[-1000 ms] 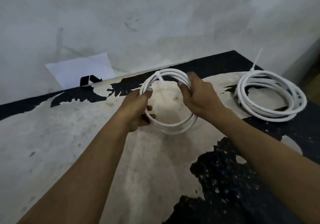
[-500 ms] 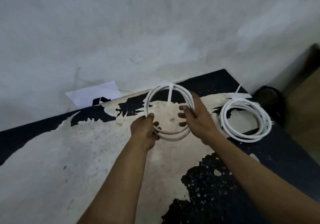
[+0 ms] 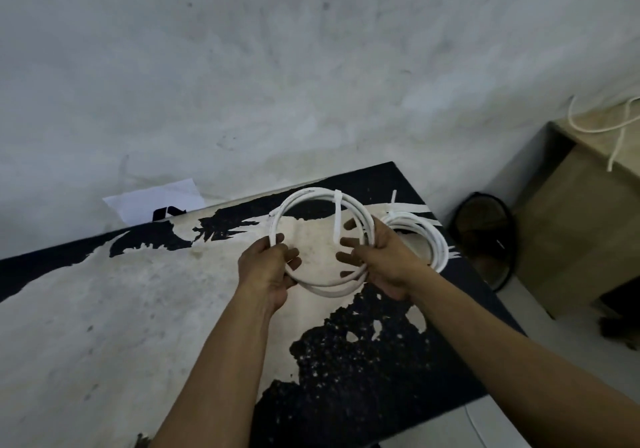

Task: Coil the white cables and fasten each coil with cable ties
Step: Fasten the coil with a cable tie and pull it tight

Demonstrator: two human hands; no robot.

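Observation:
I hold a white cable coil (image 3: 311,198) upright above the worn black table (image 3: 104,309). My left hand (image 3: 265,271) grips its left side and my right hand (image 3: 381,260) grips its right side. A white cable tie (image 3: 337,219) is looped over the top of the coil, and its tail hangs down inside the ring. A second white coil (image 3: 436,243) with a tie sticking up lies flat on the table, behind my right hand and partly hidden by it.
A white paper (image 3: 156,201) leans against the wall behind the table. A round dark bin (image 3: 485,236) stands on the floor to the right, beside a wooden cabinet (image 3: 581,239) with loose white cable (image 3: 620,128) on top.
The view has pulled back and turned right, bringing the bin and cabinet into sight. The cable tie now hangs straight down inside the coil. Both hands keep their grip.

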